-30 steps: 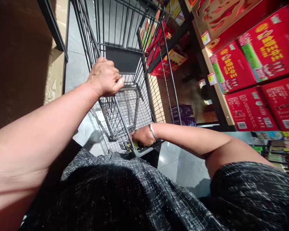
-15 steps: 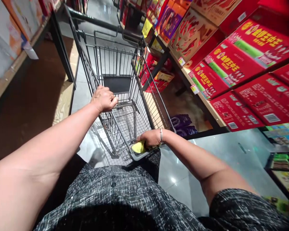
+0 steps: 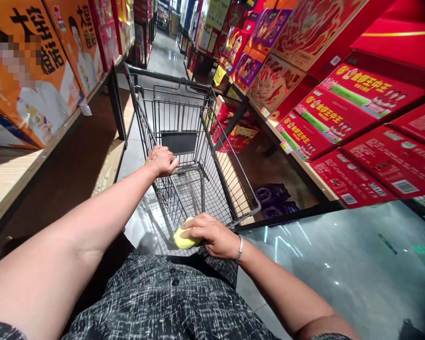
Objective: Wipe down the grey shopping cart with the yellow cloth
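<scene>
A dark wire shopping cart (image 3: 205,186) stands in front of me, its handle bar (image 3: 166,78) at the far end. My left hand (image 3: 162,161) is closed round the cart's left top rail, thumb toward the basket. Near my body, at the cart's close end, my right hand (image 3: 214,234) grips a yellow cloth (image 3: 185,236), which bulges out past the fingers. The cloth and fingers cover part of the cart's near rim. A bracelet circles my right wrist.
Right of the cart, a shelf bears stacked red boxes (image 3: 343,113), with purple bags (image 3: 272,196) beneath it. Orange boxes (image 3: 28,80) sit on the left wooden shelf (image 3: 17,174). The tiled aisle floor (image 3: 163,49) runs on beyond the cart's handle.
My right hand has moved with the yellow cloth toward my body and left along the near rim. My left hand still holds the left rail. The view has tilted up, showing more aisle.
</scene>
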Demonstrator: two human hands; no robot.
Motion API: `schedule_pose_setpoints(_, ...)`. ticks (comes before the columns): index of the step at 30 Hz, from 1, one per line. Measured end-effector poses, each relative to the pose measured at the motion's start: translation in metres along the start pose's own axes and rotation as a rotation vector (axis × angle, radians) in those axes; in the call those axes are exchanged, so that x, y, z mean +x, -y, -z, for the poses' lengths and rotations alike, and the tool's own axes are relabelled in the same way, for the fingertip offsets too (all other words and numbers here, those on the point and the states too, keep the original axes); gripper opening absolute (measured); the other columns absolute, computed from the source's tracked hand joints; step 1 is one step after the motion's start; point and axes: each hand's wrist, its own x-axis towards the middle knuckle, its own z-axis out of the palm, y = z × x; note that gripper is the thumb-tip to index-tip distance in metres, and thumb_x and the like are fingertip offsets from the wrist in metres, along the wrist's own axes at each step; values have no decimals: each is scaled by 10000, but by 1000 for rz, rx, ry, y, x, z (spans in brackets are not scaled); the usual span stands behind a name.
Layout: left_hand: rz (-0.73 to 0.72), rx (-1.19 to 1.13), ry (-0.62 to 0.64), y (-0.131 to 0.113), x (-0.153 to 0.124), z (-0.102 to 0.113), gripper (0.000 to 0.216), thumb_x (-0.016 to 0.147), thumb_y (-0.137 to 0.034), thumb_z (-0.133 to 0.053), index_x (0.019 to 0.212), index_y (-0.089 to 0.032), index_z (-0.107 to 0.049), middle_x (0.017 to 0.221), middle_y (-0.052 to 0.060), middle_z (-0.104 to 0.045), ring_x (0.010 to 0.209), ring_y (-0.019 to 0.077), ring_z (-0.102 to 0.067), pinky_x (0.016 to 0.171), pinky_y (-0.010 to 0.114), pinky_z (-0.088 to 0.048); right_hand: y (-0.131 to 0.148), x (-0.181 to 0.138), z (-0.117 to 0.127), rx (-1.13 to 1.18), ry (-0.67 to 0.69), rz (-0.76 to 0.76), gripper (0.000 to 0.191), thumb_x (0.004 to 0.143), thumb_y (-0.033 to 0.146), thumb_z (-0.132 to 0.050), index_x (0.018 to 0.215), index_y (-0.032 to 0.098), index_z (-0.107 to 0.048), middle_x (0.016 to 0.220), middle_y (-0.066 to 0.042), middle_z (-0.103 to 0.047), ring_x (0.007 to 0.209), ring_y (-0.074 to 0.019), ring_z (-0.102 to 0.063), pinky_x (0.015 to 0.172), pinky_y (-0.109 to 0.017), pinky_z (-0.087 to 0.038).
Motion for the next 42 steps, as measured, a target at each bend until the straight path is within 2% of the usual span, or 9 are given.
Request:
schedule_pose_setpoints(5, -3, 26, 8, -4, 2, -2, 486, 899, -365, -359, 540, -194, -639, 678, 76, -685, 773, 239, -563, 806, 418, -367, -24, -37, 54, 39, 202, -114, 586, 642, -88, -472, 1085, 217, -704, 1150, -21, -692, 1075, -159, -577, 967, -322, -413)
schedule_pose_setpoints(8, 11, 4, 14, -5, 4, -4, 482, 894, -371, -373, 539, -188, -642, 689, 86, -689, 788, 247, -569, 809, 423, -360, -45, -58, 83, -285, 247, -575, 473, 701, -46, -502, 1016, 222, -732, 1042, -40, -702, 977, -184, -592, 894, -321, -439)
schedule_pose_setpoints(11, 13, -8, 8, -5, 6, -7, 488, 894, -384, -376, 534, -189, -641, 680, 91, -685, 780, 248, -568, 807, 425, -359, -47, -66, 82, -656, 66, -959, 418, 784, 9, -480, 1039, 231, -726, 1090, -95, -678, 947, -230, -573, 827, -355, -460)
schedule_pose_setpoints(13, 3, 7, 1, -5, 7, -8, 510, 905, -392, -355, 531, -191, -639, 671, 92, -684, 763, 245, -562, 799, 427, -362, -40, -61, 59, -661, -169, -890, 575, 744, -9, -462, 1230, 243, -638, 1219, -103, -626, 988, -241, -559, 840, -370, -479)
schedule_pose_setpoints(16, -6, 19, -1, -5, 8, -8, 517, 912, -386, -344, 530, -197, -636, 675, 83, -693, 742, 234, -559, 794, 424, -368, -28, -45, 5, -444, -522, -526, 891, 614, -34, -418, 1456, 258, -395, 1332, -72, -544, 1119, -229, -534, 952, -386, -488)
schedule_pose_setpoints(22, -13, 15, 24, -7, 9, -5, 524, 922, -392, -337, 551, -197, -651, 693, 85, -704, 750, 237, -569, 796, 430, -375, -38, -27, -50, -447, -734, -318, 905, 624, 29, -434, 1473, 326, -339, 1327, -77, -536, 1145, -280, -536, 962, -481, -504)
schedule_pose_setpoints(30, 92, -26, 70, -33, 24, -13, 621, 970, -465, -295, 616, -188, -723, 720, 119, -703, 816, 261, -566, 841, 462, -361, -96, -59, -7, -463, -674, -295, 767, 659, 37, -424, 1384, 282, -467, 1290, -72, -562, 1199, -245, -542, 1016, -435, -497)
schedule_pose_setpoints(35, 76, -170, 148, -45, 38, -17, 652, 971, -606, -264, 904, -202, -772, 926, 113, -717, 977, 290, -560, 900, 481, -328, -146, -77, 44, -455, -469, -315, 749, 623, 24, -438, 1336, 237, -522, 1283, -80, -572, 1198, -229, -540, 1042, -398, -473)
schedule_pose_setpoints(42, -76, -390, 328, -62, 50, -18, 603, 946, -631, -352, 1312, -223, -604, 1287, 100, -626, 1244, 306, -484, 1060, 482, -294, -202, -76, 116, -498, -120, -635, 634, 676, 22, -463, 1260, 237, -589, 1191, -79, -608, 1085, -201, -594, 907, -285, -469)
